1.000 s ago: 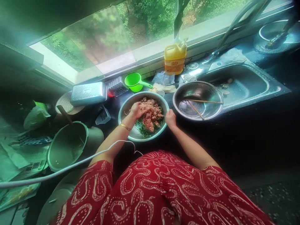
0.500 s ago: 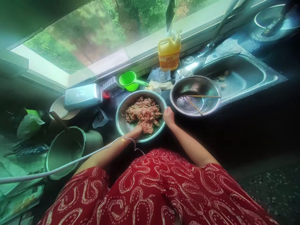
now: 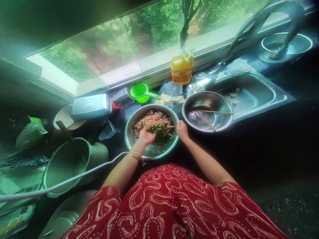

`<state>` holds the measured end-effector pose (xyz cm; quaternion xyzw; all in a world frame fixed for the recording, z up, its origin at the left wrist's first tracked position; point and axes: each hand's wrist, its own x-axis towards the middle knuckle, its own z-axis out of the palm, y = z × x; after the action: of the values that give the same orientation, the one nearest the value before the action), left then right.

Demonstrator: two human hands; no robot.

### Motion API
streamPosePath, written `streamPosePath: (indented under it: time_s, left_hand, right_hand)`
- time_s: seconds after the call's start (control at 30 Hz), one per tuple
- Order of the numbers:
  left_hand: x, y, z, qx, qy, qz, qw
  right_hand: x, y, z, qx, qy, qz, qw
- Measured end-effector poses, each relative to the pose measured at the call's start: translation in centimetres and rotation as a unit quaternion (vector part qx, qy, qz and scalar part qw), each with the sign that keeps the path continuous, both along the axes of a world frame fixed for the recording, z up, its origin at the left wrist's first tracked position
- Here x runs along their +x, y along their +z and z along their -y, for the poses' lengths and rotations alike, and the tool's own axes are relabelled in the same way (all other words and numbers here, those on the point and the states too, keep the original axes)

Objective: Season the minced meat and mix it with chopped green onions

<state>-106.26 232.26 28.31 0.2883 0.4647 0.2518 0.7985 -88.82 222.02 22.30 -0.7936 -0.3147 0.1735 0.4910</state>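
Observation:
A metal bowl (image 3: 127,139) stands on the counter in front of me, holding minced meat (image 3: 156,119) with chopped greens (image 3: 159,129) at its near right side. My left hand (image 3: 146,136) is inside the bowl, palm turned up, its fingers dug into the near left of the meat and partly hidden by it. Closed round the bowl's right rim is my right hand (image 3: 182,130). Right beside it stands a steel basin (image 3: 208,124) with a pair of chopsticks (image 3: 214,112) lying in it.
The sink (image 3: 259,89) and tap (image 3: 236,39) lie to the right. Behind the bowl are a green ladle (image 3: 139,93), a plastic bottle (image 3: 123,98) and a yellow jug (image 3: 181,69). A large pot (image 3: 67,166) stands left. A white cable (image 3: 99,165) crosses my left forearm.
My left hand has moved from the bowl's near edge further in and turned palm up, pushing the meat back and baring greens. My right hand keeps its hold on the rim. The view has tilted slightly.

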Motion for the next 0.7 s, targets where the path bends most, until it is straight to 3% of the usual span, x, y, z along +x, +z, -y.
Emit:
streamPosePath:
  time_s: [0.13,0.2,0.23,0.27,0.3,0.4,0.43,0.5,0.57,0.7]
  left_hand:
    - [-1.7,1.7,-2.0,0.091,-0.03,-0.104,0.99]
    - [-1.8,2.0,-2.9,0.205,-0.069,-0.162,0.963]
    - [-1.8,2.0,-3.4,0.276,-0.106,-0.204,0.933]
    - [-1.6,1.9,-3.7,0.352,-0.153,-0.258,0.887]
    - [-1.4,1.7,-4.0,0.422,-0.205,-0.322,0.822]
    - [-0.3,0.0,-4.4,0.539,-0.348,-0.49,0.59]
    - [0.1,-0.7,-4.6,0.556,-0.38,-0.517,0.529]
    - [1.2,-2.2,-5.2,0.58,-0.418,-0.537,0.448]
    - [2.3,-3.4,-6.2,0.584,-0.442,-0.53,0.427]
    - [3.6,-4.3,-7.0,0.552,-0.484,-0.501,0.458]
  right_hand:
    - [0.0,0.0,0.0,-0.001,0.0,-0.01,1.0]
    - [0.0,0.0,0.0,0.003,-0.002,-0.015,1.0]
    - [-0.1,0.0,0.0,0.005,-0.003,-0.017,1.0]
    - [-0.1,0.0,0.0,0.008,-0.005,-0.018,1.0]
    - [-0.1,0.0,0.0,0.01,-0.006,-0.019,1.0]
    - [-0.1,-0.2,-0.1,0.011,-0.01,-0.019,1.0]
    - [-0.2,-0.2,-0.1,0.01,-0.01,-0.019,1.0]
    - [-0.2,-0.4,-0.2,0.01,-0.012,-0.019,1.0]
    - [-0.2,-0.5,-0.2,0.013,-0.015,-0.015,1.0]
    - [-0.5,-0.5,-0.4,0.017,-0.043,-0.015,0.999]
